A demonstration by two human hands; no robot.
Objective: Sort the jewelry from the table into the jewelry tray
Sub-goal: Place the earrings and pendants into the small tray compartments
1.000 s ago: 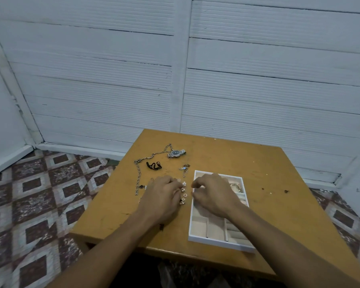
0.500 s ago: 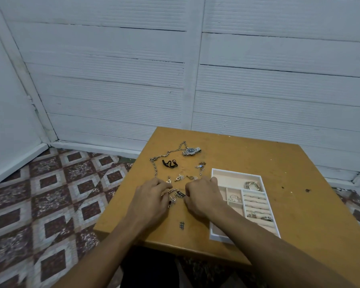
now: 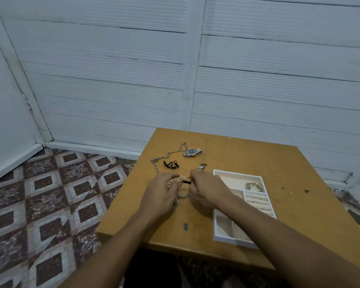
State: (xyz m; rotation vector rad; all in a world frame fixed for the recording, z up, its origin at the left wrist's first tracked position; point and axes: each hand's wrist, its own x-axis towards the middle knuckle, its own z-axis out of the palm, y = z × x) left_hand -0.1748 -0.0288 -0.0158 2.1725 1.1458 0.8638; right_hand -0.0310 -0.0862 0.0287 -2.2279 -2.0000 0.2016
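My left hand (image 3: 161, 192) and my right hand (image 3: 207, 190) meet over the table's left-middle, both pinching a gold beaded bracelet (image 3: 180, 183) that hangs between them just above the wood. The white jewelry tray (image 3: 220, 235) lies to the right of my hands; silver bangles (image 3: 253, 186) sit in its far right compartment and rings in the slotted section (image 3: 257, 201). On the table behind my hands lie a silver chain necklace (image 3: 168, 155), a silver watch (image 3: 192, 152), a black cord piece (image 3: 172, 164) and small silver earrings (image 3: 202, 166).
The orange-brown wooden table (image 3: 289, 163) stands against a white panelled wall. A black hash mark (image 3: 185, 226) is drawn near its front edge. Patterned floor tiles (image 3: 50, 204) lie to the left.
Both hands have closed on the bracelet and lifted it slightly off the table. The view has shifted left, so table and tray appear further right.
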